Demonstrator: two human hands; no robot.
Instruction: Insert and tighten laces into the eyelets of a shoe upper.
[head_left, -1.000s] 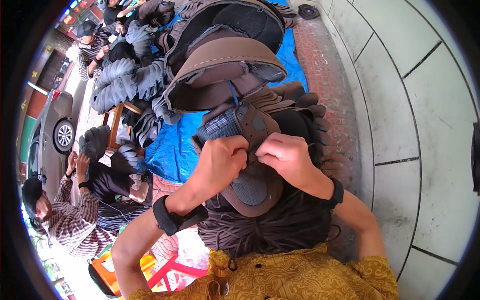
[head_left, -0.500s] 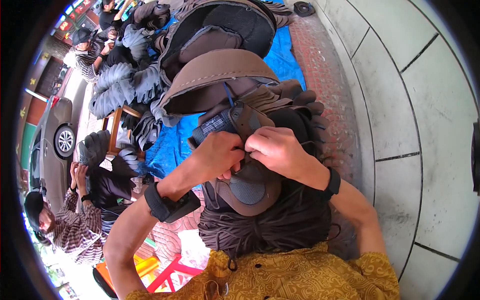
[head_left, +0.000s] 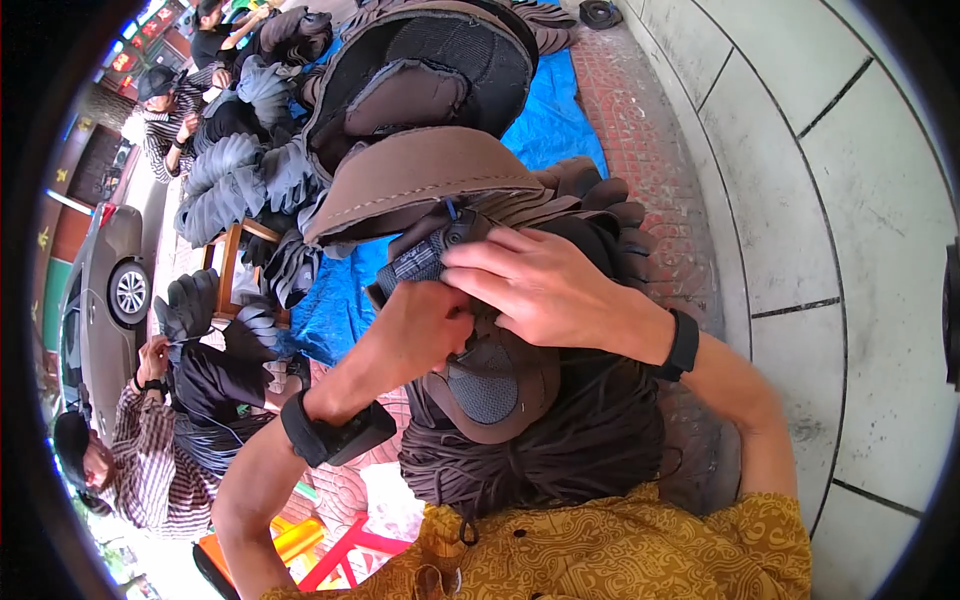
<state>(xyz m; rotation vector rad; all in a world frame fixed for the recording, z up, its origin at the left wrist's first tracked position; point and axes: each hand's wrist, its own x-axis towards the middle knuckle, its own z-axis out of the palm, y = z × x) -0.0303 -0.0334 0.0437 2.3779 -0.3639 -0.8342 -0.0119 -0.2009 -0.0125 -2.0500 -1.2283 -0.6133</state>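
The right hand (head_left: pixel 560 295) has moved up and to the left, and its fingers, bent in a pinch before, are now stretched out. The left hand (head_left: pixel 415 325) is a bit lower down now.

Both hands are at a brown and gray shoe upper (head_left: pixel 490 390). Its round toe pokes out below the hands and points at the person's belly. The right hand is loose, with its long fingers side by side and its thumb apart. They lie over the upper, near the dark tongue (head_left: pixel 415 262), which is just above the left hand. The left hand is curled up tight over the middle of the upper. Its fingertips are hidden, so I cannot tell what they pinch.

Above both hands is a big curved brown shoe part (head_left: pixel 425 180) with stitches near its edge. Below them lies a fat bundle of dark laces (head_left: pixel 540 450). More brown shoe parts (head_left: pixel 605 200) are stacked above the right hand. A blue sheet (head_left: pixel 345 315) is left of the left hand.
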